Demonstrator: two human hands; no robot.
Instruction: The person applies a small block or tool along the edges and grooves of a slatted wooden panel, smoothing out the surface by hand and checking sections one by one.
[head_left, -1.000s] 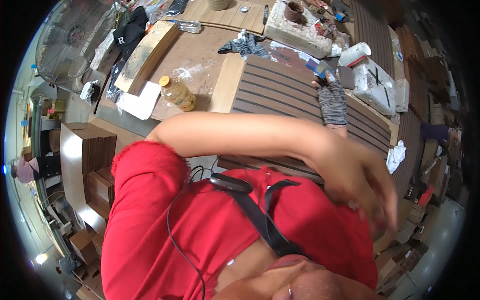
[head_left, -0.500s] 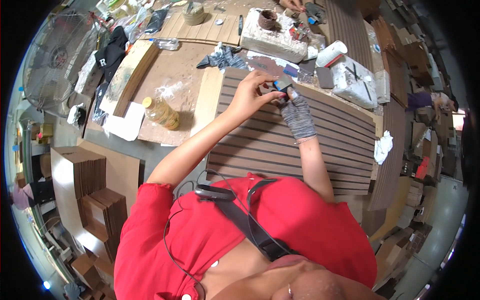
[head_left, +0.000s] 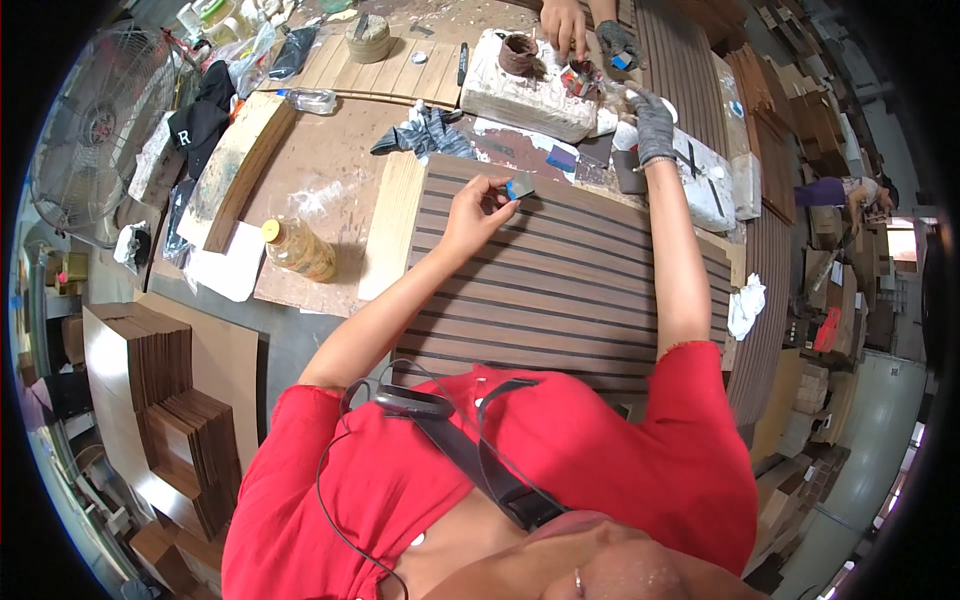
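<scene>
My bare left hand (head_left: pixel 474 216) pinches a small grey block with a blue patch (head_left: pixel 523 186) over the far left part of a brown slatted panel (head_left: pixel 560 270). My right hand (head_left: pixel 654 128), in a grey knit glove, reaches to the far right and has its fingers around a white canister (head_left: pixel 669 109), which it mostly hides. Beside that hand lies a dark flat pad (head_left: pixel 629 172), against a white foam block (head_left: pixel 705 185).
A co-worker's bare hand (head_left: pixel 565 28) and gloved hand (head_left: pixel 619 46) work behind a white block (head_left: pixel 525 95) that bears a brown-stained pot (head_left: pixel 518 54). A yellow-capped bottle (head_left: pixel 300 250), grey gloves (head_left: pixel 425 133) and a curved wooden piece (head_left: pixel 250 170) lie left. A fan (head_left: pixel 100 125) stands far left.
My hands have parted. The right has left the small block and moved right to the white canister; the left keeps the block, lower and further left. The co-worker's hands have come further in.
</scene>
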